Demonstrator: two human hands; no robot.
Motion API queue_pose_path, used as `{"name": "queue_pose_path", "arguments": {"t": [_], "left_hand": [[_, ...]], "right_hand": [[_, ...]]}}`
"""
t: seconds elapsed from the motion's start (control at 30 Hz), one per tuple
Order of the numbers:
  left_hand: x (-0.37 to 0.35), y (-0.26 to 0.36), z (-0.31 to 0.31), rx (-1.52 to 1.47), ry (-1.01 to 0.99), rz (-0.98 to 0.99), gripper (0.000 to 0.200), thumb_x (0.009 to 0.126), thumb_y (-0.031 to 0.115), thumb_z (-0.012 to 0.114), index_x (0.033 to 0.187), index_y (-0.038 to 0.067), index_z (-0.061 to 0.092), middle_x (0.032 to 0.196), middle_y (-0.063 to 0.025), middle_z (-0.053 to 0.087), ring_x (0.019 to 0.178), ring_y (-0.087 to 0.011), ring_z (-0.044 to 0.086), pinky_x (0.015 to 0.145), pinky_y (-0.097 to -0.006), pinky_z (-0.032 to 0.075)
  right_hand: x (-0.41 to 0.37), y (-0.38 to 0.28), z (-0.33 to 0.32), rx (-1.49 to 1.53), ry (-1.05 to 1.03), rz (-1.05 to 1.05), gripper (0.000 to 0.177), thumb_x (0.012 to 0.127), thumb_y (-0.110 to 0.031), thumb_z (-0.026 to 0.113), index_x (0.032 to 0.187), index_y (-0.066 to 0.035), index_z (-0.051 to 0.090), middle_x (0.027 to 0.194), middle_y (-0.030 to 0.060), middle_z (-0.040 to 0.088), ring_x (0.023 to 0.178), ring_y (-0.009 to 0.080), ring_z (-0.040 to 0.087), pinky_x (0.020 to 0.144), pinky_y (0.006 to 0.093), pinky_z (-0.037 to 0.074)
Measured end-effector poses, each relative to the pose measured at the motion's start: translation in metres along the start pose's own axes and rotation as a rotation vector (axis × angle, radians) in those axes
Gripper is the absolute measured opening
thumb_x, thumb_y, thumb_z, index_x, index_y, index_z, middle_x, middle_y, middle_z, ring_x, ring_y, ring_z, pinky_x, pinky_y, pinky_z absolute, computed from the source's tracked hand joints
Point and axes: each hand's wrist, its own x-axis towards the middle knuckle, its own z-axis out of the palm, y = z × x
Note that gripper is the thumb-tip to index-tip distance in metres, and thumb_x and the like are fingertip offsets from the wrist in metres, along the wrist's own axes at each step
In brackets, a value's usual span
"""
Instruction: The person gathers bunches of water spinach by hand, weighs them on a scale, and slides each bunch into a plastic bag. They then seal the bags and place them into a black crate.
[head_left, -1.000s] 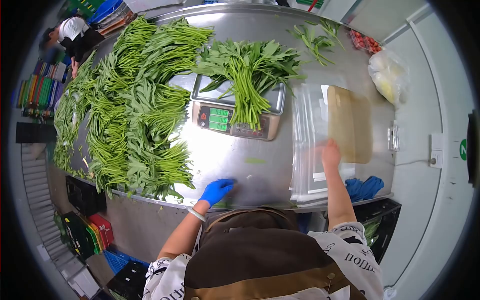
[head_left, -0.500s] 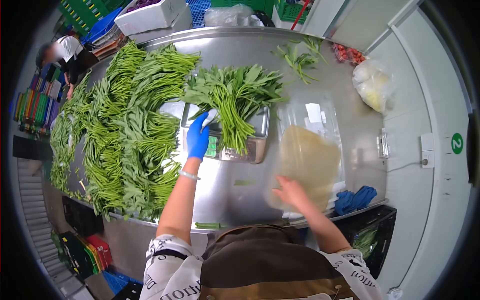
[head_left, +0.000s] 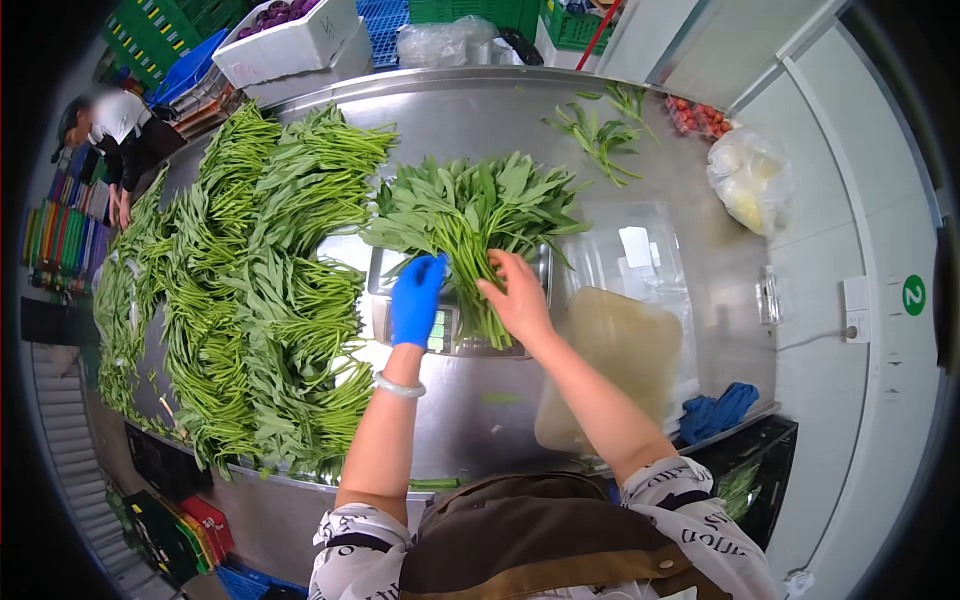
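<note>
A bunch of water spinach (head_left: 475,215) lies across a metal-topped weighing scale (head_left: 375,270), leaves away from me and stems toward me. My left hand (head_left: 418,303), in a blue glove, curls its fingers at the left side of the stems. From the right, my bare right hand (head_left: 520,300) grasps the stems, its thumb and forefinger on top and the other fingers partly hidden. The bunch covers most of the scale's pan, and part of the green display shows beside my left hand.
Long rows of water spinach (head_left: 270,290) fill the left of the steel table (head_left: 480,420). On the right lie a yellowish translucent sheet (head_left: 620,360), clear plastic packaging (head_left: 655,250), a crumpled blue cloth or glove (head_left: 718,410) and a filled plastic bag (head_left: 748,180). A co-worker (head_left: 120,125) stands at far left.
My right hand has left the yellowish sheet and moved up and left to the stems. My left hand has moved slightly right and down, and its fingers are more curled.
</note>
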Motion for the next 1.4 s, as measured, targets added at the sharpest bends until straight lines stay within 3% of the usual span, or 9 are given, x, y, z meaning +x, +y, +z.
{"name": "queue_pose_path", "arguments": {"t": [0.07,0.23,0.5,0.63,0.77,0.9,1.07,1.23,1.4], "left_hand": [[0.007,-0.012,0.019,0.225,0.066,0.076,0.040,0.083,0.036,0.068,0.092,-0.002,0.062,0.076,-0.0121,0.063,0.067,-0.0161,0.055,0.066,-0.0316,0.045],[0.013,-0.010,-0.008,0.058,0.039,-0.118,0.033,0.086,0.031,0.065,0.081,-0.001,0.060,0.062,-0.0033,0.053,0.059,-0.0104,0.040,0.056,-0.0300,0.038],[0.013,-0.015,-0.016,-0.173,0.008,-0.167,0.024,0.089,0.017,0.060,0.105,-0.001,0.062,0.089,-0.0029,0.064,0.078,-0.0084,0.052,0.072,-0.0243,0.043],[0.008,0.006,-0.019,-0.350,-0.001,-0.193,0.026,0.090,0.016,0.057,0.109,-0.002,0.058,0.091,-0.0080,0.065,0.080,-0.0145,0.059,0.075,-0.0292,0.048],[0.019,0.008,-0.054,-1.012,-0.107,-0.474,0.026,0.090,0.019,0.055,0.110,0.002,0.056,0.097,-0.0139,0.064,0.077,-0.0219,0.061,0.073,-0.0347,0.051],[0.008,0.021,-0.110,-1.090,-0.011,-0.063,0.030,0.091,0.019,0.054,0.117,0.003,0.053,0.110,-0.0142,0.060,0.078,-0.0213,0.055,0.073,-0.0335,0.049],[-0.062,0.061,-0.151,-0.689,0.364,0.340,0.038,0.095,0.018,0.051,0.129,0.003,0.045,0.125,-0.0142,0.053,0.117,-0.0258,0.052,0.093,-0.0375,0.045],[-0.148,-0.030,-0.105,-0.592,0.405,-0.061,0.032,0.093,0.015,0.055,0.122,0.002,0.050,0.111,-0.0080,0.058,0.098,-0.0157,0.055,0.087,-0.0319,0.045],[-0.219,-0.150,-0.057,-0.936,0.268,-0.630,0.028,0.092,0.014,0.055,0.118,0.004,0.054,0.110,-0.0064,0.060,0.099,-0.0172,0.056,0.088,-0.0312,0.043]], "right_hand": [[0.003,-0.018,0.008,0.008,-0.109,0.082,0.035,0.081,-0.011,0.064,0.113,-0.005,0.052,0.105,0.0135,0.057,0.083,0.0291,0.060,0.073,0.0384,0.048],[0.012,0.001,-0.004,0.108,-0.091,0.284,0.035,0.079,-0.005,0.063,0.112,-0.007,0.051,0.097,0.0122,0.058,0.074,0.0281,0.061,0.071,0.0360,0.049],[0.019,-0.027,-0.005,-0.318,0.081,-0.502,0.026,0.074,-0.005,0.062,0.099,-0.002,0.056,0.096,0.0113,0.057,0.095,0.0296,0.053,0.081,0.0392,0.045],[0.035,-0.028,0.010,-0.444,-0.196,-0.751,0.022,0.070,-0.004,0.061,0.091,-0.001,0.061,0.099,0.0095,0.058,0.100,0.0274,0.052,0.088,0.0381,0.043],[0.045,0.009,0.019,-0.412,-0.182,-0.609,0.021,0.071,-0.006,0.063,0.092,-0.002,0.062,0.103,0.0071,0.059,0.108,0.0250,0.050,0.096,0.0385,0.041],[0.043,0.012,0.020,-0.364,-0.167,-0.598,0.021,0.071,-0.006,0.063,0.092,-0.002,0.063,0.105,0.0062,0.059,0.106,0.0254,0.052,0.097,0.0388,0.041],[0.030,-0.025,0.013,-0.173,-0.093,-0.540,0.022,0.074,-0.007,0.063,0.096,-0.003,0.060,0.103,0.0078,0.058,0.105,0.0268,0.052,0.093,0.0388,0.042],[-0.069,-0.063,0.051,0.395,-0.581,-0.197,0.029,0.085,-0.024,0.063,0.105,-0.004,0.058,0.103,0.0140,0.059,0.101,0.0307,0.054,0.088,0.0394,0.043],[-0.168,0.000,0.101,0.189,-0.917,0.410,0.034,0.076,-0.027,0.071,0.094,-0.001,0.058,0.077,0.0140,0.062,0.073,0.0240,0.062,0.067,0.0371,0.047]]}}
